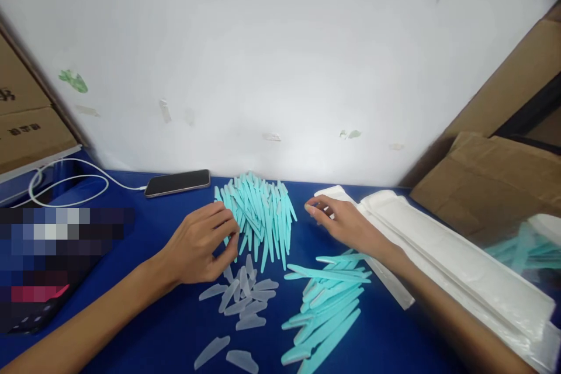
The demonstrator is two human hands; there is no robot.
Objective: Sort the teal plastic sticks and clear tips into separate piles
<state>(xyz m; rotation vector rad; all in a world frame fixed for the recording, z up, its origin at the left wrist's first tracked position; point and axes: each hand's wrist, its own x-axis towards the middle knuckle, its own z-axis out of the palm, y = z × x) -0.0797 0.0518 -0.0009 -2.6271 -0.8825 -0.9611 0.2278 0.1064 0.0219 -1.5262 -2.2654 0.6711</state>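
My left hand (201, 242) is at the left edge of a far pile of teal eyebrow razors (260, 210), its fingers curled and thumb drawn in; what they hold, if anything, is hidden. My right hand (339, 219) hovers right of that pile, fingers bent, with a small gap at the thumb and nothing visible in it. Pale frosted covers seem to sit on the far razors' upper ends. Loose frosted blade caps (245, 295) lie scattered below my left hand. A nearer pile of teal razors (328, 304) lies below my right hand, mostly slanted.
White plastic packaging sleeves (456, 269) lie along the right, partly under my right forearm. A phone (177, 183) with a white cable (107, 175) rests by the wall. Cardboard boxes (30, 128) stand left, brown cardboard (491, 181) right. A dark, pixelated object (48, 269) lies at left.
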